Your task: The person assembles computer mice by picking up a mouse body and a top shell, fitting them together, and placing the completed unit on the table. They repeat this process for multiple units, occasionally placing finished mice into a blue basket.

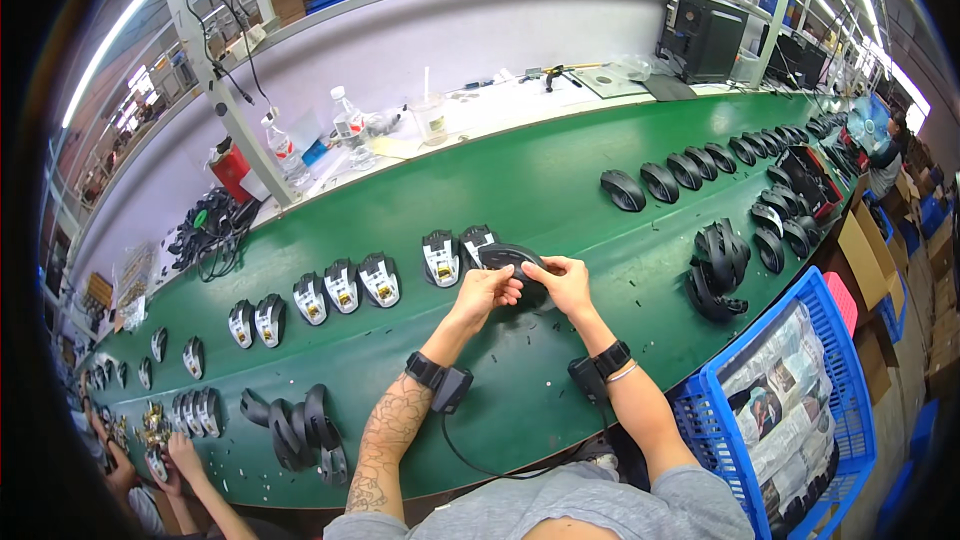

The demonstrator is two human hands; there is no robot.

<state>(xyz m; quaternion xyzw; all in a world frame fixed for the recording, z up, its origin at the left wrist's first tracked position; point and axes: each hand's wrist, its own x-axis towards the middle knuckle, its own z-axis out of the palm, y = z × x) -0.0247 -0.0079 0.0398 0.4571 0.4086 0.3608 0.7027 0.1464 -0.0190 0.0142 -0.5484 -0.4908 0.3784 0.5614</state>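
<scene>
Above the green bench I hold a black computer mouse (508,254), tilted, between both hands. My left hand (486,294) is closed at its near left side, fingers curled. My right hand (566,285) pinches its right end with thumb and fingers. Just beyond my left hand, an open mouse body (440,258) with white and yellow insides lies in a row with several others, such as the one farther left (379,280). Part of another open mouse body (477,241) shows behind the held mouse.
Finished-looking black mice (622,190) line the far right. Black shells are piled at right (722,252) and lower left (290,428). A blue basket (708,410) stands by my right side. Small dark scraps dot the green bench (560,390). Another person's hand (184,455) works at lower left.
</scene>
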